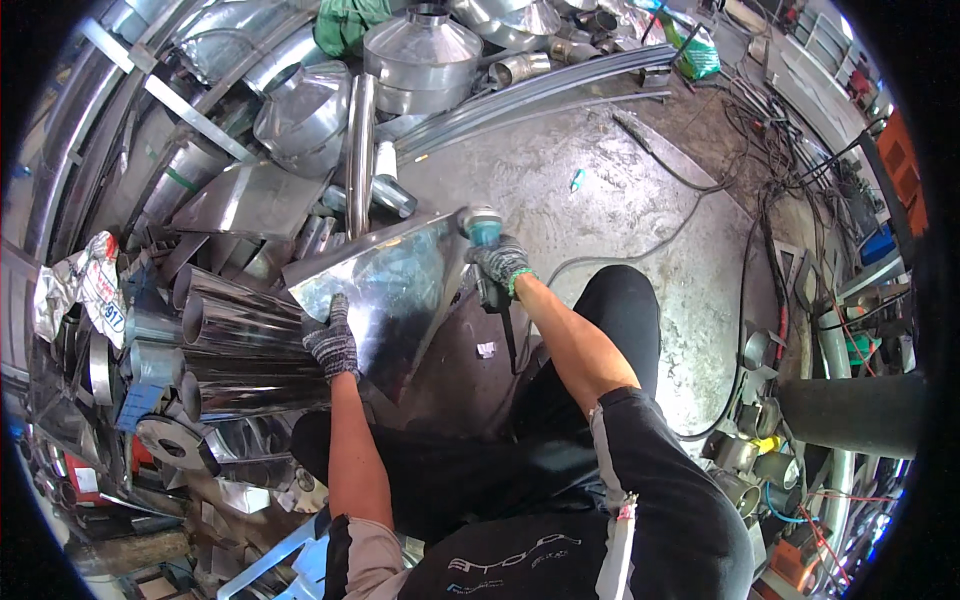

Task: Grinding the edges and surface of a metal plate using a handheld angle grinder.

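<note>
Head view: the gloved right hand (498, 262) is wrapped around the body of a grinder (485, 232), whose long axis points away from the person, its head at the far right corner of a shiny sheet-metal piece (385, 285); whether the two touch, I cannot tell. The piece lies to the right hand's left, its long far edge slanting up rightward to that head, so the grinder stands crosswise to it. The gloved left hand (332, 345) rests on the piece's near left side, well apart from the grinder; whether its thumb grips underneath is hidden. Just left of it lie shiny metal tubes (250, 322); farther out, a pale floor plate (670, 240) spreads rightward and a cone-topped vessel (422, 70) stands beyond.
</note>
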The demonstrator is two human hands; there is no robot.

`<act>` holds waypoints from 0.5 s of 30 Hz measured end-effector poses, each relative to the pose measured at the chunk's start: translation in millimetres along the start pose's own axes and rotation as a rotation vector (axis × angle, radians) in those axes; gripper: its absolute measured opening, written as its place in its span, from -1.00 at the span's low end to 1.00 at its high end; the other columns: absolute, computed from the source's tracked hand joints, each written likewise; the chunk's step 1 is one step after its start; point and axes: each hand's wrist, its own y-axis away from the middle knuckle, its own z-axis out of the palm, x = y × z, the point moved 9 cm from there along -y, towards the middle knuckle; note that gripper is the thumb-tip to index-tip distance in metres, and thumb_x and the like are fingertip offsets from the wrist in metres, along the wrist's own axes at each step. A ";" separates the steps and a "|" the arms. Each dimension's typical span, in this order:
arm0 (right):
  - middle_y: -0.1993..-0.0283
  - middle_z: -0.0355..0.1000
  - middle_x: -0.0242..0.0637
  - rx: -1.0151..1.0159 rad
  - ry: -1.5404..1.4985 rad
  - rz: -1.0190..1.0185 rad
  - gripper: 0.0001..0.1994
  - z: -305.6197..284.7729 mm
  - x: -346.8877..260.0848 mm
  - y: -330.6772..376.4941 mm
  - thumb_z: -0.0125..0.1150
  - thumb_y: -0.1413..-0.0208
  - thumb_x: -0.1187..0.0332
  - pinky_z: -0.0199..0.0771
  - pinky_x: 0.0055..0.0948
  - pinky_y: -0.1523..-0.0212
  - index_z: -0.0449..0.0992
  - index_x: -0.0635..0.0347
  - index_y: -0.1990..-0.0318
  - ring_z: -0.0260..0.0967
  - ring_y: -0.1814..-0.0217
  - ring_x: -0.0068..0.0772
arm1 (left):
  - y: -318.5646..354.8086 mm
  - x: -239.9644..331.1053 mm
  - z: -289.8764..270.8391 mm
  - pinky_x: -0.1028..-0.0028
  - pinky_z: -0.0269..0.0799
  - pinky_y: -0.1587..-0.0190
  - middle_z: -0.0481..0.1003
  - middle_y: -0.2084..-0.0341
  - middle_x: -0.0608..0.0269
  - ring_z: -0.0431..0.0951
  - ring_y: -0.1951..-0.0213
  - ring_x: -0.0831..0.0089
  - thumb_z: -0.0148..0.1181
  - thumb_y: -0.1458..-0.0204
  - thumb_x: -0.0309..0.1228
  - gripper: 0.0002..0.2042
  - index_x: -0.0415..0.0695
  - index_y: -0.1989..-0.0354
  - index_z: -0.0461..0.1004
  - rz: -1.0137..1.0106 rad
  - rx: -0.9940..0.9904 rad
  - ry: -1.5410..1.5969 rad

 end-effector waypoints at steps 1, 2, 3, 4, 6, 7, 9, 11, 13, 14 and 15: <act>0.30 0.72 -0.16 -0.032 -0.178 0.029 -0.61 6.2 4.4 5.6 0.65 -0.09 0.08 0.70 -0.07 0.24 0.78 0.19 0.11 0.69 0.33 -0.21 | -1.9 -3.9 -11.8 -0.11 0.53 -0.29 0.67 -0.23 -0.37 0.65 -0.25 -0.37 0.58 -0.17 0.22 -0.10 -0.38 -0.40 0.55 0.029 0.036 -0.087; 0.32 0.70 -0.17 0.006 -0.202 0.008 -0.64 -3.1 10.7 -5.8 0.64 -0.10 0.09 0.69 -0.08 0.29 0.78 0.19 0.13 0.67 0.37 -0.23 | -9.7 -7.2 -11.4 -0.11 0.53 -0.29 0.67 -0.23 -0.37 0.65 -0.25 -0.37 0.58 -0.17 0.22 -0.10 -0.38 -0.40 0.55 0.038 0.049 -0.066; 0.34 0.69 -0.18 0.041 -0.227 -0.019 -0.66 -13.2 12.7 -17.6 0.63 -0.12 0.10 0.67 -0.10 0.34 0.77 0.18 0.16 0.66 0.42 -0.26 | -22.9 -14.8 -8.4 -0.09 0.56 -0.21 0.72 -0.13 -0.29 0.70 -0.13 -0.29 0.60 -0.19 0.15 -0.20 -0.35 -0.32 0.61 0.044 0.030 -0.139; 0.36 0.68 -0.19 0.001 -0.232 -0.058 -0.70 6.0 -8.0 -2.7 0.61 -0.16 0.15 0.68 -0.10 0.36 0.76 0.21 0.19 0.65 0.45 -0.25 | -32.7 -38.9 -35.8 -0.08 0.60 -0.12 0.78 -0.02 -0.22 0.76 -0.02 -0.21 0.62 -0.20 0.09 -0.30 -0.32 -0.24 0.67 0.017 0.046 -0.262; 0.40 0.66 -0.16 -0.011 -0.399 -0.010 -0.73 -2.9 19.0 -10.6 0.57 -0.22 0.19 0.68 -0.09 0.40 0.74 0.23 0.21 0.65 0.48 -0.19 | -16.8 -19.3 -26.3 0.08 0.65 0.03 0.80 0.16 -0.04 0.79 0.15 0.07 0.66 -0.20 -0.12 -0.49 -0.30 -0.08 0.69 0.064 0.029 0.022; 0.40 0.66 -0.16 -0.017 -0.389 -0.019 -0.73 -7.8 26.3 -14.0 0.57 -0.22 0.19 0.68 -0.09 0.40 0.74 0.23 0.21 0.65 0.48 -0.19 | -11.8 -11.1 -23.1 0.12 0.65 0.03 0.80 0.19 0.02 0.77 0.18 0.16 0.66 -0.21 -0.11 -0.51 -0.30 -0.05 0.69 0.055 0.008 0.083; 0.41 0.64 -0.13 -0.026 -0.375 0.033 -0.74 -2.8 21.8 -12.5 0.52 -0.27 0.20 0.68 -0.06 0.43 0.70 0.24 0.21 0.65 0.49 -0.14 | -15.2 -16.4 -34.4 0.20 0.62 -0.02 0.77 0.21 0.14 0.70 0.17 0.33 0.63 -0.27 -0.11 -0.56 -0.29 0.02 0.69 0.066 -0.022 0.132; 0.40 0.64 -0.12 -0.042 -0.398 0.018 -0.73 -5.9 26.4 -19.7 0.52 -0.28 0.20 0.67 -0.05 0.44 0.69 0.25 0.22 0.65 0.49 -0.14 | -16.6 -13.7 -22.5 0.18 0.61 -0.05 0.77 0.19 0.05 0.71 0.12 0.28 0.63 -0.27 -0.12 -0.53 -0.32 -0.02 0.68 0.081 -0.063 0.153; 0.41 0.64 -0.12 -0.084 -0.415 -0.007 -0.73 12.8 5.0 -13.3 0.52 -0.28 0.21 0.67 -0.05 0.44 0.69 0.26 0.23 0.64 0.49 -0.14 | -32.1 -29.3 -34.4 0.17 0.60 -0.05 0.78 0.19 0.01 0.72 0.12 0.23 0.62 -0.26 -0.10 -0.51 -0.33 -0.04 0.69 0.091 -0.058 0.073; 0.38 0.66 -0.13 -0.075 -0.372 -0.019 -0.72 13.6 6.1 -12.4 0.57 -0.23 0.20 0.67 -0.05 0.42 0.71 0.25 0.16 0.65 0.46 -0.14 | -33.9 -27.5 -31.9 0.17 0.60 -0.05 0.78 0.19 0.01 0.72 0.12 0.23 0.62 -0.26 -0.10 -0.51 -0.33 -0.04 0.69 0.093 -0.061 0.074; 0.35 0.67 -0.13 -0.063 -0.331 -0.030 -0.68 14.6 6.9 -11.6 0.62 -0.19 0.19 0.68 -0.04 0.39 0.73 0.25 0.09 0.65 0.44 -0.14 | -36.2 -28.5 -27.8 0.17 0.60 -0.05 0.78 0.20 0.01 0.73 0.14 0.21 0.61 -0.26 -0.08 -0.51 -0.32 -0.02 0.70 0.056 -0.081 0.130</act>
